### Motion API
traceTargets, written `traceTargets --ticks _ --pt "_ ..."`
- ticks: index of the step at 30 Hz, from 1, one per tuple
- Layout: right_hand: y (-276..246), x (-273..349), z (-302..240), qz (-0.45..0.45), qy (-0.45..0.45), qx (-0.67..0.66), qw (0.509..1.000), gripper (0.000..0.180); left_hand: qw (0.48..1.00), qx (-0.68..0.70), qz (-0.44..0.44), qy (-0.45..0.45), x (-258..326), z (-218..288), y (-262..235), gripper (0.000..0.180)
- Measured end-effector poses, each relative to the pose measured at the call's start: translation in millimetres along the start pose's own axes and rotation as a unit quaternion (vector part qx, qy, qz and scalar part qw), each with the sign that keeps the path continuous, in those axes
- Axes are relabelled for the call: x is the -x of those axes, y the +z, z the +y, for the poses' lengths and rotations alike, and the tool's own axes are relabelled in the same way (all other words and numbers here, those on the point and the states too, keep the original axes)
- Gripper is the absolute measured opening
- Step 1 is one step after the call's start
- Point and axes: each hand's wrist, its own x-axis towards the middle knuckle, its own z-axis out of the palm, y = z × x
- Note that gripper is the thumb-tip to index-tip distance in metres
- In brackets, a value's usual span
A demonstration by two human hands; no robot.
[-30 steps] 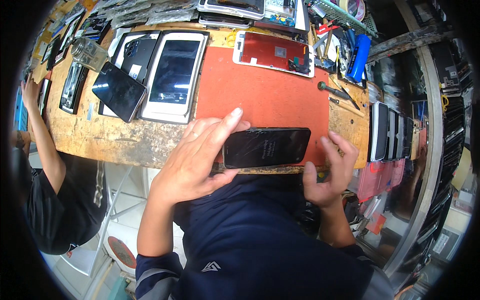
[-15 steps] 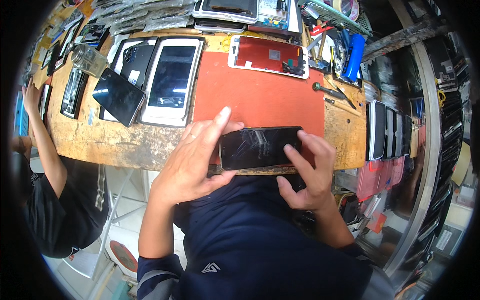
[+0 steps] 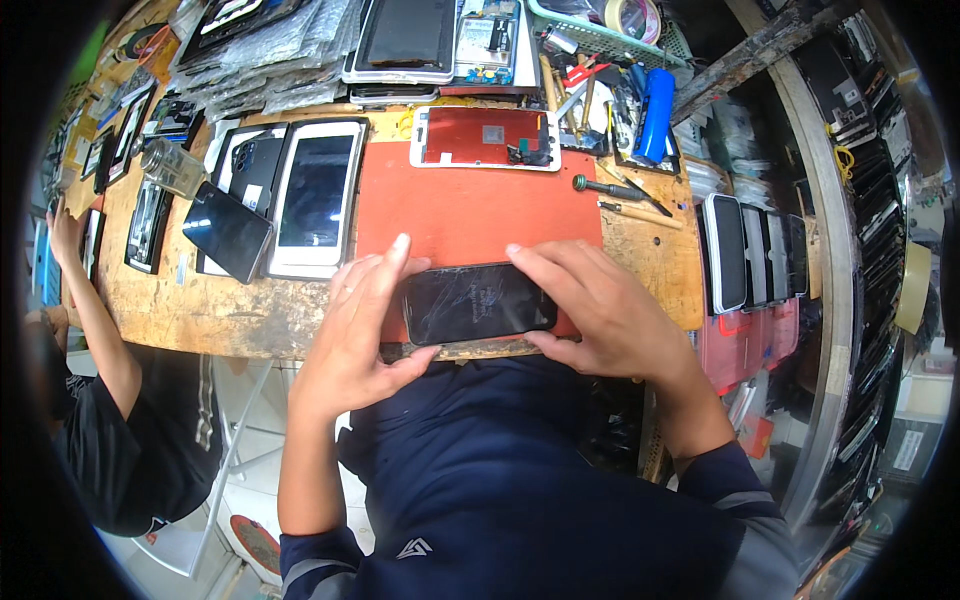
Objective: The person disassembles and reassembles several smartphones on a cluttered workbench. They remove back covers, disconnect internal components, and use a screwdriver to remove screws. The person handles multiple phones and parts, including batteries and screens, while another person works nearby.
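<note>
- Head view: a black phone (image 3: pixel 475 305) with a cracked-looking screen is resting over the near edge of the red mat (image 3: pixel 480 215).
- Left hand (image 3: pixel 362 320) is gripping the phone's left end, thumb pressing the near side, fingers at the far side.
- Right hand (image 3: pixel 610 315) is gripping its right end likewise.
- White-framed screen (image 3: pixel 460 137) is lying across the mat's far edge.
- Screwdriver (image 3: pixel 612 189) is crossing the mat's right edge.
- White phone (image 3: pixel 310 190) is lying just left of the mat.
- Another person's arm (image 3: pixel 103 310) is extending well left of it.

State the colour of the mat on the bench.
The mat is orange-red; see the head view.
</note>
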Motion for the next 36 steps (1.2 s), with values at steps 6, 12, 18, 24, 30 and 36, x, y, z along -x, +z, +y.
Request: traceTargets --ticks 6,12,18,24,30,36 --pt "-4 -2 2 -0.020 -0.011 0.043 0.999 0.078 0.996 -0.079 -0.036 -0.024 -6 11 -9 0.107" --pt "-9 -10 4 -0.021 -0.037 0.059 0.997 0.068 0.997 -0.073 -0.024 -0.019 -7 12 -10 0.110" --pt "-15 -13 12 -0.010 -0.059 0.013 0.998 0.053 0.997 -0.061 -0.037 -0.028 -7 12 -12 0.107" --pt "-3 -19 27 0.066 -0.003 -0.091 0.994 0.035 0.996 -0.029 0.053 -0.073 -14 9 -6 0.070" --pt "22 -14 40 0.161 0.117 -0.255 0.946 0.052 0.985 -0.052 0.098 -0.128 -21 0 8 0.047" --pt "35 -6 52 0.162 0.123 -0.335 0.920 0.066 0.978 -0.085 0.141 -0.132 -18 -1 19 0.041"
